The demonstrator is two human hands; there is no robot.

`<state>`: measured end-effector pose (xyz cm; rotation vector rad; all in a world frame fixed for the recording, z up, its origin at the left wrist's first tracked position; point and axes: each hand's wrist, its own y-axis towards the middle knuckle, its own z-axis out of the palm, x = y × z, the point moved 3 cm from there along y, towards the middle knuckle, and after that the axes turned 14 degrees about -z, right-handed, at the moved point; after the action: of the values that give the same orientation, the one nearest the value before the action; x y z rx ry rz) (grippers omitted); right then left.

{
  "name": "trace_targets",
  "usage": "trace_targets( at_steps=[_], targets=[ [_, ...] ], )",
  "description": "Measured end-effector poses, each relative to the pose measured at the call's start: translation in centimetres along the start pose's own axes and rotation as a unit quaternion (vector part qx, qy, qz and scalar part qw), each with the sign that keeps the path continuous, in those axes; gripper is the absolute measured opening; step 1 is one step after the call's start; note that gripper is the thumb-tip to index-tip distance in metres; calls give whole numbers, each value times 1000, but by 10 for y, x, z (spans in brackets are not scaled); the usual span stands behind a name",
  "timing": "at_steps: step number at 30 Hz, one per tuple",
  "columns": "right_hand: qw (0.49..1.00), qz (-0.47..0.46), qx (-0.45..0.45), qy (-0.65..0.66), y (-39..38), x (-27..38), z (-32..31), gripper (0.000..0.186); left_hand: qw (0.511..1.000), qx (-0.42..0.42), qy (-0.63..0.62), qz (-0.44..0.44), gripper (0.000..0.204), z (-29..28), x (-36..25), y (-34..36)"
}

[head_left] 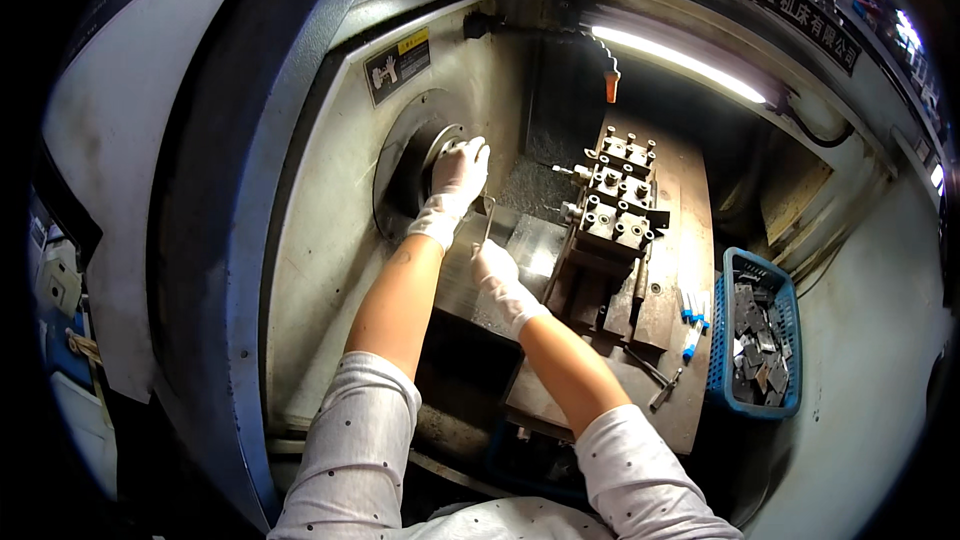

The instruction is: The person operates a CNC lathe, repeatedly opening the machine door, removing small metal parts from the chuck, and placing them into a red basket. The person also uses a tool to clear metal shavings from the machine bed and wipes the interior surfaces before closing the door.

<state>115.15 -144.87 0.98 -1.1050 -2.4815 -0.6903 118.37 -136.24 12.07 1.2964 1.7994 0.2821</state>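
My left hand (460, 175), in a white glove, is at the front of the round lathe chuck (410, 170) on the left wall. Its fingers are curled together against the chuck face, and whatever they grip there is hidden. Just below and to the right, my gloved right hand (495, 268) is closed around the lower end of a thin metal rod (489, 220) with a bent upper end. The rod stands nearly upright, close to my left wrist. To the right of both hands is the tool block (618, 205) with several clamping bolts.
A blue plastic basket (722, 340) of dark metal pieces stands at the right. Blue-and-white tubes (692, 325) and a T-shaped wrench (662, 385) lie on the machine bed (680, 230). An orange-tipped nozzle (611, 85) hangs at the back, near a bright lamp (680, 62).
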Motion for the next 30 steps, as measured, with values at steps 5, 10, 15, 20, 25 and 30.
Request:
trace_targets(
  at_steps=[5, 10, 15, 20, 25, 30],
  targets=[
    [647, 347, 51, 677, 14, -13, 0, 38, 1000, -6, -23, -12, 21, -2, 0, -3],
    [669, 319, 39, 670, 9, -16, -1, 45, 999, -13, -31, -21, 21, -1, 0, -5],
    [984, 8, -129, 125, -1, -1, -3, 27, 998, 43, 32, -18, 22, 4, -3, 5],
    [909, 124, -95, 386, 13, 4, 21, 28, 978, 162, 110, -76, 25, 12, -6, 24],
    [982, 154, -28, 107, 8, -14, 18, 23, 921, 206, 330, 31, 17, 30, 5, 28],
    [927, 219, -173, 252, 14, -36, 40, 24, 955, 189, 225, -32, 14, 17, -15, 30]
  ],
)
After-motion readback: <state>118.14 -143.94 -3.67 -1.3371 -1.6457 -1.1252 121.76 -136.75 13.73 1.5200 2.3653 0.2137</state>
